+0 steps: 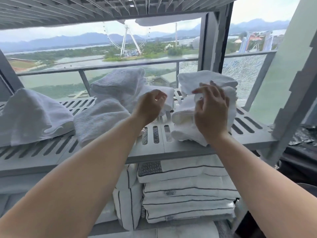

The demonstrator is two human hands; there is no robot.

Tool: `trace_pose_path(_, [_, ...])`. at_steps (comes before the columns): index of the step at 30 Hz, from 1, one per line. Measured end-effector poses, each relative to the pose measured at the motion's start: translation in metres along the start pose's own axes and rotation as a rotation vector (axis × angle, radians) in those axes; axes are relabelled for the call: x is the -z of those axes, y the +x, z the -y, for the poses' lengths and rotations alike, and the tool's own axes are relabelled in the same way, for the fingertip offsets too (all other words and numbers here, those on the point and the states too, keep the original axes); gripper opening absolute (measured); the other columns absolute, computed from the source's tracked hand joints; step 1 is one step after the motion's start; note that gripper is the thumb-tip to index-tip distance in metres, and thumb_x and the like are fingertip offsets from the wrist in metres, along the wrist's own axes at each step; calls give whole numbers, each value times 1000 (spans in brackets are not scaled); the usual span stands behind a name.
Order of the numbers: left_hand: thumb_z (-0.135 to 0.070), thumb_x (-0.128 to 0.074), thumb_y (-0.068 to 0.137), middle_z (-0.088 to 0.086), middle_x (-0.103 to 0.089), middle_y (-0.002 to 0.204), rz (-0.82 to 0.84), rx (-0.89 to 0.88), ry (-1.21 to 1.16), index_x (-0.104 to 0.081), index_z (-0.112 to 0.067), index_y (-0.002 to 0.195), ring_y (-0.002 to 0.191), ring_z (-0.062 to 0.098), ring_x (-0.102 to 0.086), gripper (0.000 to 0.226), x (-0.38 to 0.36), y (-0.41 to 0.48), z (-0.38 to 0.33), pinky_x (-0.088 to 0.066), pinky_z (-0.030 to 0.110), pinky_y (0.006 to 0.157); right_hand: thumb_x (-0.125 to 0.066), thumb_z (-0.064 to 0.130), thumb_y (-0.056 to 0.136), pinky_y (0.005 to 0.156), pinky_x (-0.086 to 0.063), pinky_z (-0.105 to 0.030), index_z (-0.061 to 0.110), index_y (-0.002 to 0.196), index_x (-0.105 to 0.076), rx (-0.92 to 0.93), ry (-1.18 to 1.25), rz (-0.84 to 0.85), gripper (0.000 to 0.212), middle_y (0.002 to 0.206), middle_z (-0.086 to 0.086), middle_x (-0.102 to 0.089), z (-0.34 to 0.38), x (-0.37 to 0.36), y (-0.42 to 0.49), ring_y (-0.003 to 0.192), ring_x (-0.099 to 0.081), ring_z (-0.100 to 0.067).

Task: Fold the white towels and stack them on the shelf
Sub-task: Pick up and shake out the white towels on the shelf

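The right hand point(211, 110) is raised against the folded stack point(188, 79) of white towels at the right end of the grey slatted shelf point(171, 149). Its fingers are spread and only slightly bent, their tips lying on the front of the stack near its upper folds, and they wrap around nothing. The left hand point(151, 105) hovers just left of the stack with its fingers curled inward toward the thumb. It sits in front of the edge of a rumpled towel point(120, 83) heaped at the back of the shelf, and I cannot tell whether it pinches that cloth or holds nothing. 2 more loose white towels lie on the same shelf: the front towel point(99, 119), bunched near the front edge just left of the left forearm, and the far-left towel point(30, 114), draped toward the shelf's left end. The 2 touch at their near corners. On the level below, folded striped linens point(185, 191) are piled under the stack. The ribbed underside of an upper shelf point(85, 7) crosses the top of the view. Behind the shelving, a window looks past a balcony rail point(120, 67) to a Ferris wheel point(127, 38), water and hills.
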State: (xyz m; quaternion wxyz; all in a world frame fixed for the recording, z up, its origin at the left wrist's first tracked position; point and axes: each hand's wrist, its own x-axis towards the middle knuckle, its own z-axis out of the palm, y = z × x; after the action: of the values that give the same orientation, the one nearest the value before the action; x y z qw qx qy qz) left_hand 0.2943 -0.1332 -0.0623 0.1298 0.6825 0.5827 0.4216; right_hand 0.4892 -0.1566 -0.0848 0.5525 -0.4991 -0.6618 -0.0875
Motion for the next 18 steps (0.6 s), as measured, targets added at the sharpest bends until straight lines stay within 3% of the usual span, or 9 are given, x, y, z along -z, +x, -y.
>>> trace_pose_path(4, [-24, -57, 95, -1, -73, 104, -80, -51, 373, -74, -26, 99, 93, 21, -66, 18, 43, -16, 30, -55, 39, 84, -47, 18, 95, 117, -29, -46, 15, 94, -68, 181, 110, 61, 22, 109, 0, -72, 46, -33, -9, 126, -55, -26])
trace_pose_path(7, [-23, -54, 95, 4, -69, 113, -47, 4, 557, -72, -21, 105, 102, 27, -64, 21, 83, -30, 60, -52, 40, 89, -48, 22, 93, 98, -38, -37, 14, 94, -67, 169, 174, 283, 21, 101, -2, -71, 85, -65, -18, 109, -60, -27])
trace_pose_path(10, [-28, -49, 97, 8, -68, 117, -68, 109, 591, -69, -19, 112, 107, 30, -62, 26, 126, -42, 95, -50, 41, 93, -51, 25, 93, 87, -38, -35, 16, 96, -68, 169, 172, 365, 20, 99, -1, -71, 119, -93, -28, 99, -60, -24])
trace_pose_path(15, [-37, -49, 97, 3, -65, 130, -27, 124, 763, -66, -26, 121, 121, 28, -57, 32, 191, -61, 163, -44, 42, 103, -53, 27, 95, 91, -44, -37, 17, 97, -70, 257, 180, 426, 20, 101, 1, -72, 199, -145, -40, 98, -62, -22])
trace_pose_path(18, [-40, -56, 93, 5, -51, 148, -5, 98, 841, -61, -26, 133, 139, 31, -43, 42, 232, -70, 206, -33, 46, 114, -54, 27, 94, 93, -46, -40, 17, 99, -71, 253, 144, 461, 20, 102, -1, -73, 251, -179, -48, 99, -63, -24])
